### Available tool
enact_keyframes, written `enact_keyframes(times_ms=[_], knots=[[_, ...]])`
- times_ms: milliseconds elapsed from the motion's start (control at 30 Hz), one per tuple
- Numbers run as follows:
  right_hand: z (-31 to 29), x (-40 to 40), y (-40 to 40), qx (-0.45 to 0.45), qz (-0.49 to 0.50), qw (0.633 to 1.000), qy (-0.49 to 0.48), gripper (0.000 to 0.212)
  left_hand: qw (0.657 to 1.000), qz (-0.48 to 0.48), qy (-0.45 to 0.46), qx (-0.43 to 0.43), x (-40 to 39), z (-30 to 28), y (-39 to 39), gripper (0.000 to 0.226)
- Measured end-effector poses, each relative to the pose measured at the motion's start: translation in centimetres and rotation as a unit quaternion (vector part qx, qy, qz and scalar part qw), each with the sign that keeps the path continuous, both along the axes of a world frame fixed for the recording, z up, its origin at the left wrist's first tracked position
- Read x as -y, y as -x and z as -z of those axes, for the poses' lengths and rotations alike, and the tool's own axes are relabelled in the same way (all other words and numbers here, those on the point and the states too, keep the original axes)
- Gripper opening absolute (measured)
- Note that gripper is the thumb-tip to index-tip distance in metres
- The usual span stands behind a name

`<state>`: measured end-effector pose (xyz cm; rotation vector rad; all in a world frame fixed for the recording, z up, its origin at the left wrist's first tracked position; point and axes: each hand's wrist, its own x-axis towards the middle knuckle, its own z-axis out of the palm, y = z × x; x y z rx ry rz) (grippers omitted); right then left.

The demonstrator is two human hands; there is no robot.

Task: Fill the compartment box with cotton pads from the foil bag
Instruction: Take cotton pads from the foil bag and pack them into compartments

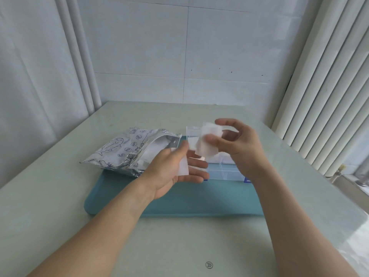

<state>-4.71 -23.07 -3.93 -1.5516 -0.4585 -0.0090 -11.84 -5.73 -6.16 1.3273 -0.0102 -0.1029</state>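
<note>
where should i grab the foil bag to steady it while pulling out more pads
Grip the foil bag at the upper lip of its open mouth, coming from the right, where the opening faces the compartment box. The bag lies flat on its side, half on the teal mat, so pinching that raised lip with the fingers should keep the mouth open; the crumpled body looks harder to hold.

Right hand (pixel 237 144) pinches cotton pads (pixel 207 143) above compartment box (pixel 223 172); left hand (pixel 175 168) holds another.
</note>
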Motion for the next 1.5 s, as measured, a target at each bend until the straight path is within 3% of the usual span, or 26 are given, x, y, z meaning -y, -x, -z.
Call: enact_keyframes(times_ms=[67, 133, 267, 367, 433, 500, 567, 600, 700, 767, 833, 933, 1000, 1100, 1200, 1267, 1400, 1500], knots=[[-0.5, 0.4, 0.3, -0.045, -0.091, 0.994, -0.050, 0.055, 1.000, -0.004, 0.022, -0.005, -0.2, 0.0, -0.2, 0.065], [-0.7, 0.1, 1.0, -0.061, -0.155, 0.986, 0.000, 0.053, 0.998, 0.032, 0.048, -0.014, -0.3, -0.2, -0.2, 0.069], [0.3, -2.1, 2.1, -0.013, -0.094, 0.987, 0.129, 0.040, 0.987, 0.158, 0.040, -0.011, -0.1, -0.1, 0.1, 0.079], [1.1, -3.3, 2.2, 0.098, -0.011, 0.978, 0.186, 0.037, 0.992, 0.124, 0.029, -0.006, -0.2, 0.0, 0.1, 0.068], [1.2, -3.2, 2.1, 0.163, -0.027, 0.963, 0.212, 0.051, 0.998, 0.053, 0.017, -0.016, -0.3, 0.2, -0.1, 0.048], [1.2, -2.7, 1.9, 0.203, -0.084, 0.938, 0.268, 0.087, 0.999, 0.001, 0.005, -0.033, -0.5, 0.1, -0.2, 0.025], [1.4, -2.6, 1.9, 0.236, -0.121, 0.904, 0.335, 0.112, 0.999, 0.003, 0.016, -0.048, -0.7, 0.0, -0.2, 0.016], [1.5, -2.8, 2.1, 0.255, -0.120, 0.892, 0.352, 0.113, 0.998, 0.021, 0.020, -0.046, -0.7, 0.0, -0.2, 0.018], [1.7, -3.5, 2.2, 0.284, -0.075, 0.900, 0.323, 0.083, 0.997, 0.077, -0.008, -0.022, -0.6, -0.3, 0.1, 0.028], [1.7, -3.5, 2.1, 0.277, -0.051, 0.911, 0.300, 0.071, 0.995, 0.096, -0.004, -0.006, -0.5, -0.3, 0.3, 0.019], [1.7, -3.2, 2.0, 0.270, -0.041, 0.911, 0.308, 0.076, 0.995, 0.103, 0.006, -0.008, -0.3, -0.5, 0.5, 0.014], [1.8, -3.2, 2.3, 0.268, -0.060, 0.894, 0.355, 0.091, 0.997, 0.082, -0.011, 0.010, -0.1, 0.0, 0.3, 0.026], [1.9, -3.3, 2.3, 0.279, -0.049, 0.898, 0.338, 0.078, 0.997, 0.077, -0.025, 0.014, -0.1, 0.1, 0.3, 0.026], [1.8, -3.2, 2.3, 0.264, -0.035, 0.903, 0.339, 0.071, 0.991, 0.132, -0.028, 0.008, -0.4, -0.2, 0.7, 0.004], [1.6, -2.6, 2.3, 0.216, -0.083, 0.882, 0.411, 0.094, 0.989, 0.130, -0.065, 0.001, -0.3, 0.0, 0.7, 0.004], [1.1, -1.9, 2.2, 0.175, -0.119, 0.892, 0.400, 0.099, 0.989, 0.119, -0.087, -0.003, -0.3, 0.1, 0.6, 0.008], [0.4, -1.0, 1.2, 0.063, -0.171, 0.947, 0.266, 0.064, 0.984, 0.148, -0.100, 0.001, -1.0, 0.0, 0.6, 0.021], [0.6, -1.1, 1.1, 0.033, -0.161, 0.963, 0.213, 0.030, 0.973, 0.194, -0.123, 0.001, -1.2, -0.4, 0.8, 0.016]])
